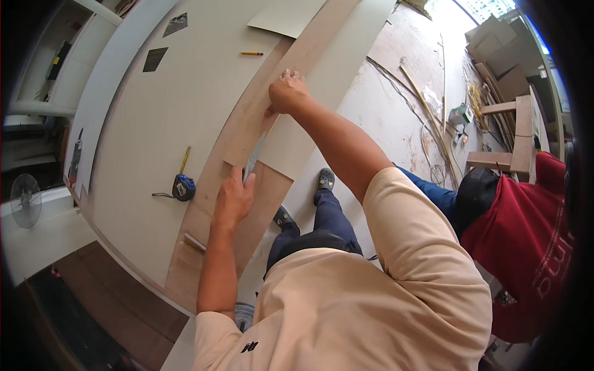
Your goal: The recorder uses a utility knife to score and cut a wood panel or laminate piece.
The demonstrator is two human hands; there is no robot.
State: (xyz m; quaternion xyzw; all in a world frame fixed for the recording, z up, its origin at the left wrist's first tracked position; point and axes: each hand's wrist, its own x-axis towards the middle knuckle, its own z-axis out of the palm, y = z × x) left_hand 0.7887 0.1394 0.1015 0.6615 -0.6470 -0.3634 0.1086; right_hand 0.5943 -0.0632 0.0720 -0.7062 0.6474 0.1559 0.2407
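Beige shirt (346, 303), left fingers (237, 175) around near end of bladed tool (255, 153), right fingers (286, 75) on wooden strip (246, 135), grip unclear

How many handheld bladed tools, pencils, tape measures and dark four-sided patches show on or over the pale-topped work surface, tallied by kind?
Bladed tool, in the left hand: 1
Yellow pencil: 1
Blue-and-black tape measure: 1
Dark four-sided patches: 2
Total: 5
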